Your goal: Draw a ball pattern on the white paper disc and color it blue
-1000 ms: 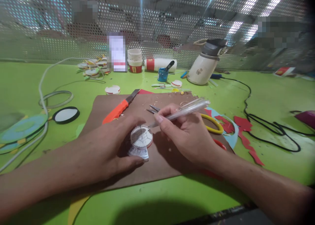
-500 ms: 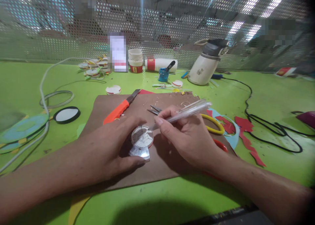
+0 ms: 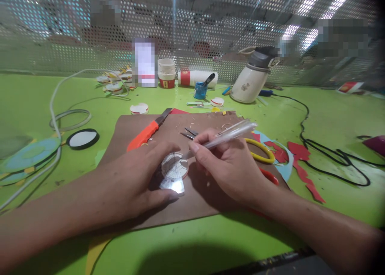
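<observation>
My left hand (image 3: 132, 182) curves around a small white disc (image 3: 180, 168) with a red edge. A clear plastic protractor (image 3: 172, 185) with printed lines lies over the disc, its lower part shiny with glare. My left fingertips press at the disc's far edge and my thumb at the protractor's near corner. My right hand (image 3: 228, 166) grips a clear-barrelled pen (image 3: 230, 135), its tip at the disc's right side. Both hands are above a brown board (image 3: 192, 212). Beyond my right hand show dark pointed blades (image 3: 189, 134) and a yellow handle loop (image 3: 261, 151).
An orange utility knife (image 3: 146, 134) lies on the board. Behind are paper cups (image 3: 166, 80), a blue jar (image 3: 200, 91) and a white spray bottle (image 3: 249, 82). Cables (image 3: 303, 134) run along both sides. Red scraps (image 3: 300, 156) lie right, a black-rimmed disc (image 3: 82, 139) left.
The hands, disc and pen hold nearly the same places. The whole view has shifted very slightly, and the glare on the protractor is brighter.
</observation>
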A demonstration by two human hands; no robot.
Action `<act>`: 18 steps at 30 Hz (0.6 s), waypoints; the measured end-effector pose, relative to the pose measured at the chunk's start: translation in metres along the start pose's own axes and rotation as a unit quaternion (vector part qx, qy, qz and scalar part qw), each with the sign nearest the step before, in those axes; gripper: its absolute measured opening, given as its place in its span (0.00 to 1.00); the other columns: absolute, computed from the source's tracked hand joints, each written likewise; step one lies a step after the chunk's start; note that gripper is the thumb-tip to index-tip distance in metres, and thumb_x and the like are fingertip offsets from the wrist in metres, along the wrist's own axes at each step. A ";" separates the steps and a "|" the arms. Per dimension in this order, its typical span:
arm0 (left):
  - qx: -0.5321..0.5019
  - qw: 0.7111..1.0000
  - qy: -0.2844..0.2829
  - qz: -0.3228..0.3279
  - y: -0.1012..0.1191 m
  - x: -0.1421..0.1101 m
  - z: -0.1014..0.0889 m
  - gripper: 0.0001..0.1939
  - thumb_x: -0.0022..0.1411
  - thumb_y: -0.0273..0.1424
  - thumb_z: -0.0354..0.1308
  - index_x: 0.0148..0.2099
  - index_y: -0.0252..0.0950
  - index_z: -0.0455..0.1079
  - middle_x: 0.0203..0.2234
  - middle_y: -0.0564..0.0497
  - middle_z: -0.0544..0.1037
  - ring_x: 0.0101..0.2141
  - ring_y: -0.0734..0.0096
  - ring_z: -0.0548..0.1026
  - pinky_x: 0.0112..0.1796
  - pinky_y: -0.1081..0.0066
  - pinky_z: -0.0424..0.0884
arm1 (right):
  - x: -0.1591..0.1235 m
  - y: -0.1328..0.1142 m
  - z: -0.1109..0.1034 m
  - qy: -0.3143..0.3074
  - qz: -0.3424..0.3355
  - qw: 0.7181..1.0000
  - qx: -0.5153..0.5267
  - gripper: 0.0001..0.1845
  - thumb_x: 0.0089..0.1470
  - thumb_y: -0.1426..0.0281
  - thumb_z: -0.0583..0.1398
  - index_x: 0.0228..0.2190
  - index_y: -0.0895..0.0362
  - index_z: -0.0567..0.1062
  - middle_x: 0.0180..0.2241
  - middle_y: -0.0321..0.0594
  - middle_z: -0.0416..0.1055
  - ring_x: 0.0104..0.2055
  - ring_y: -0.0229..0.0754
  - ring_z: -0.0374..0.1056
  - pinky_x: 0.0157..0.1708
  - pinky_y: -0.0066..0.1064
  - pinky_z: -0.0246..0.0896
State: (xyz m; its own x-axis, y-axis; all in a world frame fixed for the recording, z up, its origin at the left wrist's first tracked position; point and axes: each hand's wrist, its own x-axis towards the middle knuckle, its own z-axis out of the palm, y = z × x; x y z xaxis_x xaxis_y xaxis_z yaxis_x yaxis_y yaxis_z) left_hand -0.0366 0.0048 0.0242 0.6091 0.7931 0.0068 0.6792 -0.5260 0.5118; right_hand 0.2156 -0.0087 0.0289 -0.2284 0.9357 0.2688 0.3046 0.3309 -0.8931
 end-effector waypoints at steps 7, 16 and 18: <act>0.004 1.000 0.003 0.017 0.002 0.001 -0.001 0.29 0.72 0.50 0.71 0.70 0.52 0.78 0.56 0.44 0.91 0.55 0.39 0.89 0.55 0.49 0.85 | -0.001 0.000 0.002 -0.010 0.019 1.000 0.011 0.13 0.69 0.65 0.64 0.30 0.49 0.74 0.19 0.28 0.71 0.28 0.42 0.72 0.33 0.35 0.65; 0.006 1.000 0.006 0.023 -0.002 0.003 0.000 0.27 0.71 0.54 0.70 0.67 0.54 0.80 0.52 0.47 0.91 0.58 0.39 0.88 0.53 0.49 0.85 | 0.000 0.002 0.003 -0.013 0.019 1.000 0.018 0.12 0.68 0.66 0.64 0.30 0.49 0.74 0.19 0.27 0.70 0.26 0.41 0.70 0.32 0.34 0.65; 0.009 1.000 0.001 0.022 0.000 0.003 0.000 0.26 0.70 0.54 0.70 0.66 0.55 0.80 0.52 0.48 0.91 0.58 0.38 0.88 0.52 0.48 0.85 | 0.000 0.003 0.004 -0.013 0.021 0.999 0.026 0.12 0.68 0.66 0.65 0.30 0.49 0.74 0.19 0.27 0.70 0.26 0.40 0.69 0.32 0.34 0.65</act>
State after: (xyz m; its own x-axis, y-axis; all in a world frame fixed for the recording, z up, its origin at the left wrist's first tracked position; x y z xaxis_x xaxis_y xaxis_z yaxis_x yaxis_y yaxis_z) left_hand -0.0349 0.0075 0.0243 0.6376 0.7697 0.0306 0.6592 -0.5657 0.4954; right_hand 0.2131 -0.0081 0.0253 -0.2410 0.9449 0.2213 0.2667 0.2837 -0.9211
